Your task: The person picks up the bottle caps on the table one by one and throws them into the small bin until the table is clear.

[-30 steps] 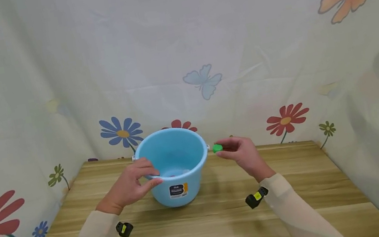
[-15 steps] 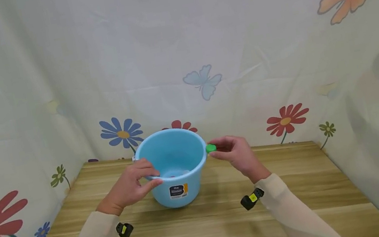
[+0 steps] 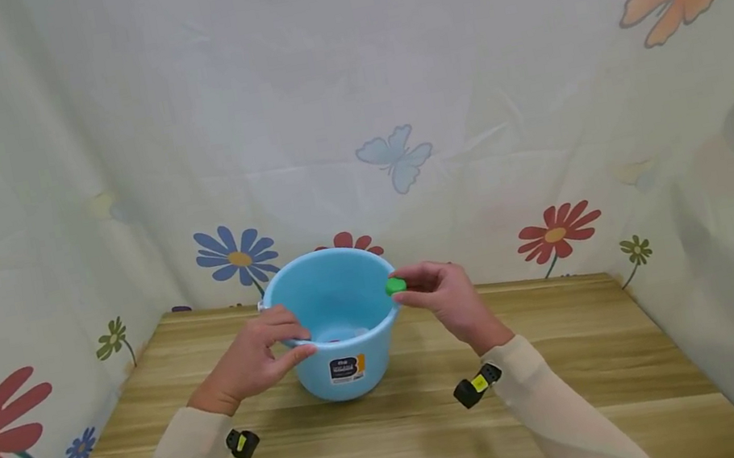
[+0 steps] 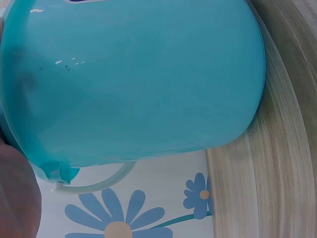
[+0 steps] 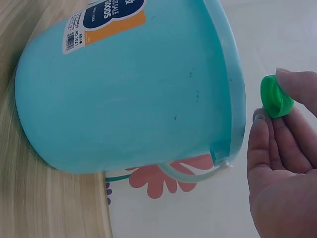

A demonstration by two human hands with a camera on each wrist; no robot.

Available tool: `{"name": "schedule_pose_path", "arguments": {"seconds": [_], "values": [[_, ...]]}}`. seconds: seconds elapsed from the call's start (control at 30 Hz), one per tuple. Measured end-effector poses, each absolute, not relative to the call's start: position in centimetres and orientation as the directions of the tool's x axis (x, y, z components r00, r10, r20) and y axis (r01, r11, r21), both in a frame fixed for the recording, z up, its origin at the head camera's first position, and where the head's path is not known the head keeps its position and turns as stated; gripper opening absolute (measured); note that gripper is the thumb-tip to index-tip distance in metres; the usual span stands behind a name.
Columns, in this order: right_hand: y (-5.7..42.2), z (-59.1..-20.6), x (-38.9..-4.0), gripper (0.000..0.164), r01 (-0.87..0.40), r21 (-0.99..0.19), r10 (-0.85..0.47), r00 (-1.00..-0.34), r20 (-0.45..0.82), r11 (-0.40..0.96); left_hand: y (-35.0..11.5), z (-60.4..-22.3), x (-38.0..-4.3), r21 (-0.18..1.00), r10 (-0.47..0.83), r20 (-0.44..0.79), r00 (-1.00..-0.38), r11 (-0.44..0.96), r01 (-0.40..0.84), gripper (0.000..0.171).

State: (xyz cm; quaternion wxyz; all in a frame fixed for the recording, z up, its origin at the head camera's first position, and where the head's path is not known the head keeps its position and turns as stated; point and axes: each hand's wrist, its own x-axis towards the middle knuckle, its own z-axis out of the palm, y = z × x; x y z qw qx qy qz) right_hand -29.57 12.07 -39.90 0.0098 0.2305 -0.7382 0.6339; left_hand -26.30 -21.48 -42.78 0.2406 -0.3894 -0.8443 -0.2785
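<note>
A light blue bucket stands upright on the wooden table. My left hand grips its near left rim, fingers over the inside and thumb along the outer edge. Between thumb and fingertips, my right hand pinches a green bottle cap at the bucket's right rim. The right wrist view shows the hollow, ridged cap just beyond the rim, apart from it. Small things lie at the bottom of the bucket, mostly hidden by the near wall. In the left wrist view the bucket's side fills most of the picture.
The wooden table extends around the bucket on both sides and in front. A pale curtain printed with flowers and butterflies hangs behind and at both sides. The bucket's white handle hangs down at the back.
My right hand has moved left with the green bottle cap, from beside the bucket to its right rim. My left hand has stayed on the near rim, and the bucket has not moved.
</note>
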Motion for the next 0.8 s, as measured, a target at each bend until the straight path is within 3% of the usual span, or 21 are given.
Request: {"name": "schedule_pose_path", "arguments": {"seconds": [0.5,0.8], "values": [[10.5,-39.8,-30.2,0.036,-0.377,-0.916,-0.334,-0.888,0.315,0.138,-21.7,-43.1,-26.7,0.268,0.530,0.637,-0.560,0.529,0.805,0.010],[9.7,-39.2,-30.6,0.033,-0.379,-0.914,-0.334,-0.888,0.315,0.145,-21.7,-43.2,-26.7,0.277,0.524,0.625,-0.579,0.544,0.792,0.009]]}}
